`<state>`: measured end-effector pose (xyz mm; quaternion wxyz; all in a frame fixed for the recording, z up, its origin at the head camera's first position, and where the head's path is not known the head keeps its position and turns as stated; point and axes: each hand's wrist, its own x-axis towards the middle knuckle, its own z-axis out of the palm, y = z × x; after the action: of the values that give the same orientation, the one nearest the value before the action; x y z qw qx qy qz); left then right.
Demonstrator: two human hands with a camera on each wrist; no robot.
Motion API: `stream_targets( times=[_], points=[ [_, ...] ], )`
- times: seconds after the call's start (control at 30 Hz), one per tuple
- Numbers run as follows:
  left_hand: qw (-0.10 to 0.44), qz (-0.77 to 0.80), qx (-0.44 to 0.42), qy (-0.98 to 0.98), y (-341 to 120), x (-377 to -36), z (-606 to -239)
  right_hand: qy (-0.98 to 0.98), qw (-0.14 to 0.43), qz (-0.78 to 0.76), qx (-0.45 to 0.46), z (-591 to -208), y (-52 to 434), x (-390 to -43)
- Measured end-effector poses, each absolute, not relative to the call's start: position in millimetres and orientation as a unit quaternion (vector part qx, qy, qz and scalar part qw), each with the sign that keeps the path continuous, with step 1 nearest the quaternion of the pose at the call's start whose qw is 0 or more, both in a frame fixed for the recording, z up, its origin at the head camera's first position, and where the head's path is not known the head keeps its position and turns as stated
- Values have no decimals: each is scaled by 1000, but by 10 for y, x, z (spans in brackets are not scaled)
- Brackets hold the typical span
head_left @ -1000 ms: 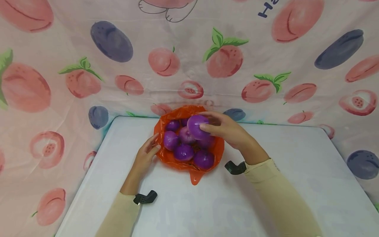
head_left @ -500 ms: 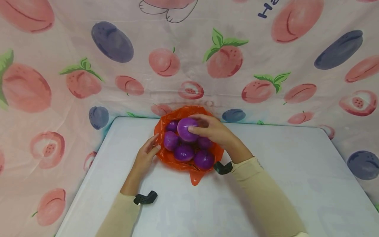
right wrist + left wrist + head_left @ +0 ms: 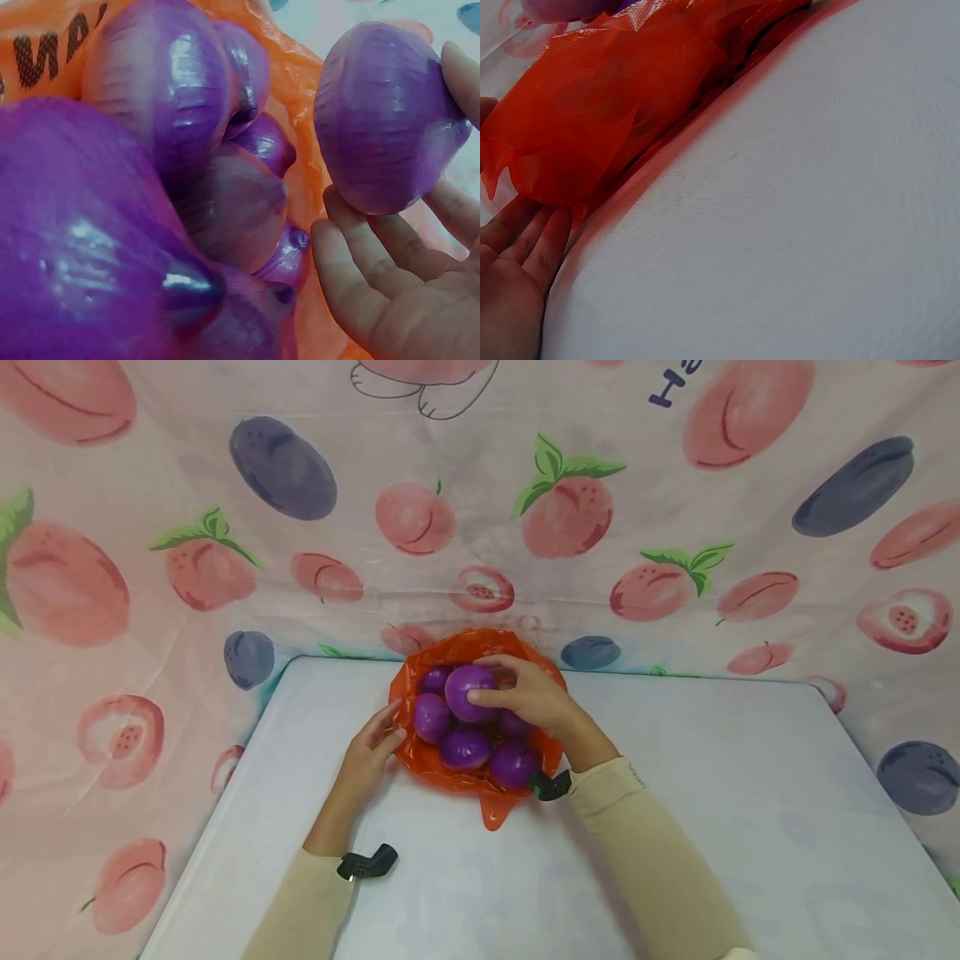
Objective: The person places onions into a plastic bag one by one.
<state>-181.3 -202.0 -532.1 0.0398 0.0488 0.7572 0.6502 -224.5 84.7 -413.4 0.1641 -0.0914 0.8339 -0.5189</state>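
A bright orange plastic bag (image 3: 412, 760) stands with its mouth spread wide, several shiny purple onions (image 3: 466, 747) inside. My right hand (image 3: 534, 695) grips one purple onion (image 3: 467, 695) over the bag's far middle part, thumb across its near side. In the right wrist view this held onion (image 3: 382, 120) sits between thumb and fingers, above the other onions (image 3: 161, 90). My left hand (image 3: 369, 758) rests against the bag's left side. The left wrist view shows its fingers (image 3: 549, 244) fairly straight, tips touching the lower part of the orange bag (image 3: 592, 112).
The bag stands on a white table (image 3: 712, 827), near its back edge. A pink cloth (image 3: 480, 468) printed with peaches and dark plums hangs behind and at the sides. Each wrist wears a black camera mount (image 3: 367, 862).
My right hand has moved left and slightly nearer with the gripped onion, from the bag's right side toward its middle. My left hand and the bag stay where they were.
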Motion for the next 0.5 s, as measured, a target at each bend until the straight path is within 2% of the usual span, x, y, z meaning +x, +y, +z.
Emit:
stream_targets(
  times=[0.5],
  points=[
    [43,653,51,754,-2021,-1804,-5297,849,172,-491,-91,-4236,827,-2316]
  ],
)
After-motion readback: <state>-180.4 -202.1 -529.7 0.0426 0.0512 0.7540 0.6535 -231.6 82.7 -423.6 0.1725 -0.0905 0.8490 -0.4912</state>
